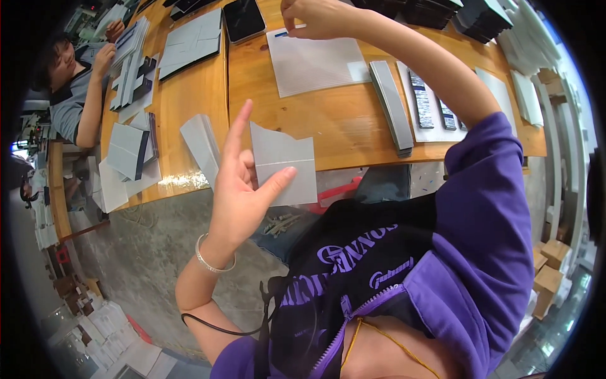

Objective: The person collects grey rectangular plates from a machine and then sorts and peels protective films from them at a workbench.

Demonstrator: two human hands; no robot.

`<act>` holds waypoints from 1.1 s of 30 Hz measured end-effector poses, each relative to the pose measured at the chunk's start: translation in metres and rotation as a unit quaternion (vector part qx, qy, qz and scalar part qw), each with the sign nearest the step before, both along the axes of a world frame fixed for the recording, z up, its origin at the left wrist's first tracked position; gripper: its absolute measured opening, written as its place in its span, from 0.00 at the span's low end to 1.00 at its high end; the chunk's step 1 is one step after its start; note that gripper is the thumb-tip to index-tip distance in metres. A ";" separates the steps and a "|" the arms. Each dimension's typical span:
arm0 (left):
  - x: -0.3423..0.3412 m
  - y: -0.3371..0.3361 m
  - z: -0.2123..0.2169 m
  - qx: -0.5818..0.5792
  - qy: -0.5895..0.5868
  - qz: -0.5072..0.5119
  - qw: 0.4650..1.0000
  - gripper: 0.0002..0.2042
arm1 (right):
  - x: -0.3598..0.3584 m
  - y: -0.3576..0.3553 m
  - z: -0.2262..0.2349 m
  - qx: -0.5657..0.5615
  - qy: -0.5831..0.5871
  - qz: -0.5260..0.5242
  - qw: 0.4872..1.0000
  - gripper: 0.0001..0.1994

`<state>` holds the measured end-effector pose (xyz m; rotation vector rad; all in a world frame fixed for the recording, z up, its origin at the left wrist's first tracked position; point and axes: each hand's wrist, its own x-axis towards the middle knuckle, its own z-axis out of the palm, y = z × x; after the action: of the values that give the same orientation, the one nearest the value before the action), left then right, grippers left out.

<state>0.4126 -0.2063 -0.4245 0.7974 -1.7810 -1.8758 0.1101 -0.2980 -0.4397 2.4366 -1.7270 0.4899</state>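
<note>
Left hand [243, 183], frame centre: pinching a grey folded card [284, 165] by thumb, index finger pointing upward. Right hand [315, 17], top centre: fingertips pinching the edge of a white sheet [315, 63] lying on the wooden table [341, 126].

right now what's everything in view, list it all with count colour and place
grey card piece: one, grey, held by left hand at table edge
white sheet: one, white, table top centre, under right hand
grey strip stack: one, grey, right of the sheet
dark tablet: one, black, table top edge
folded grey cards: several, grey and dark, left table
wooden table: one, brown, across the top
co-worker: one person, grey shirt, far left
left hand: silver bracelet, centre
right hand: pinching the sheet's top edge
</note>
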 end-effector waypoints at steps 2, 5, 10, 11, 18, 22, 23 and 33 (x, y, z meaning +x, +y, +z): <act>0.006 -0.008 -0.006 -0.017 -0.010 0.009 1.000 0.40 | 0.002 -0.014 -0.004 0.018 0.044 0.018 0.999 0.08; 0.013 -0.018 -0.017 -0.078 -0.074 0.005 0.994 0.40 | 0.009 -0.023 -0.004 0.048 0.074 0.006 0.996 0.08; 0.006 -0.020 -0.018 -0.008 -0.029 0.002 1.000 0.38 | 0.027 -0.022 -0.001 0.077 0.150 -0.074 0.983 0.08; 0.004 -0.020 -0.015 -0.008 -0.029 0.001 1.000 0.38 | 0.024 -0.024 -0.002 0.085 0.138 -0.083 0.983 0.08; -0.003 -0.022 -0.009 0.028 -0.028 -0.025 0.999 0.36 | -0.015 -0.056 -0.030 -0.017 0.006 0.012 1.000 0.09; -0.003 -0.019 -0.012 0.054 -0.014 -0.033 0.998 0.35 | -0.008 -0.057 -0.027 0.082 -0.061 -0.028 0.994 0.09; -0.002 -0.018 -0.012 0.053 -0.016 -0.033 0.998 0.35 | -0.006 -0.058 -0.025 0.148 -0.087 -0.056 0.984 0.09; 0.001 -0.018 -0.015 0.074 -0.015 -0.029 0.997 0.34 | -0.020 -0.080 -0.040 0.108 -0.068 -0.030 0.991 0.09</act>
<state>0.4139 -0.2240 -0.4392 0.8383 -1.7163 -2.0629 0.0903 -0.3777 -0.4797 2.5394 -1.9978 0.4956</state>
